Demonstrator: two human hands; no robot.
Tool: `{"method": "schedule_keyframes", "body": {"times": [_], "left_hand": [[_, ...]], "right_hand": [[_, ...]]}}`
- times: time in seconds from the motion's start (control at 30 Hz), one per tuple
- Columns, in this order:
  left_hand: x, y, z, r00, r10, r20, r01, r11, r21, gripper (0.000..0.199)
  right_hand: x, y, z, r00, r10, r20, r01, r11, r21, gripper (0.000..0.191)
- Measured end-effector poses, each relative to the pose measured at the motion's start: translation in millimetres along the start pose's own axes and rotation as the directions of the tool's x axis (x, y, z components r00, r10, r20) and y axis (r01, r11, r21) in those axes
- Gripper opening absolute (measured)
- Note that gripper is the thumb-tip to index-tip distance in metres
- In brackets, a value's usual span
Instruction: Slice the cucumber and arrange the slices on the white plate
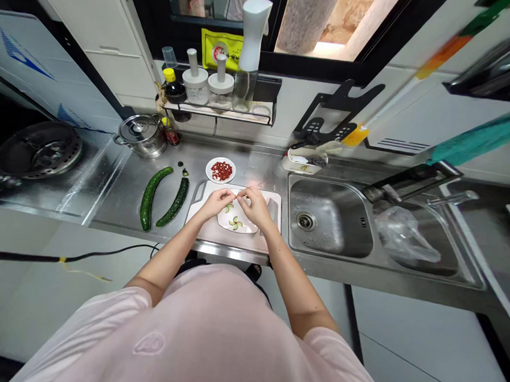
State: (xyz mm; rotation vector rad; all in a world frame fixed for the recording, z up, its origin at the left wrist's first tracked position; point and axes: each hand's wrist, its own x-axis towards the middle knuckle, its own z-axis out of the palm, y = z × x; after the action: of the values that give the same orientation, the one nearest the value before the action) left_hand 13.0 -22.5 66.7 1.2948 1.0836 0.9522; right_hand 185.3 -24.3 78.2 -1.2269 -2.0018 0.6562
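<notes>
Both my left hand (218,204) and my right hand (255,206) are over a white plate (248,228), fingertips pinched together and almost meeting. A tiny greenish bit shows between them, too small to name. Thin green-edged cucumber slices (235,223) lie fanned like a flower on the plate, and a few more cucumber slices (228,208) sit behind them, partly covered by my hands. Under the plate is a white cutting board (202,225) with a grey handle. A knife (273,209) rests on its right side, partly hidden by my right hand.
Behind the board stands a small plate of chopped red pieces (220,171). To the left lie a whole cucumber (148,199), a cut cucumber (175,204) and a steel pot (141,135). At right is the sink (330,218); a spice rack (225,114) hangs above.
</notes>
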Motion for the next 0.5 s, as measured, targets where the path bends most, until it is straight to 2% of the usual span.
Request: {"method": "schedule_keyframes", "body": {"times": [0.37, 0.5], "left_hand": [[-3.1, -7.2, -6.9, 1.000, -0.021, 0.015, 0.021, 1.000, 0.023, 0.025], [-0.9, -18.3, -11.3, 0.999, -0.004, -0.033, 0.007, 0.998, 0.066, 0.024]], "right_hand": [[-0.2, 1.0, 9.6, 0.999, -0.038, 0.022, 0.036, 0.997, 0.074, 0.009], [0.0, 5.2, 14.5, 1.000, -0.017, 0.026, 0.015, 0.997, 0.072, 0.010]]}}
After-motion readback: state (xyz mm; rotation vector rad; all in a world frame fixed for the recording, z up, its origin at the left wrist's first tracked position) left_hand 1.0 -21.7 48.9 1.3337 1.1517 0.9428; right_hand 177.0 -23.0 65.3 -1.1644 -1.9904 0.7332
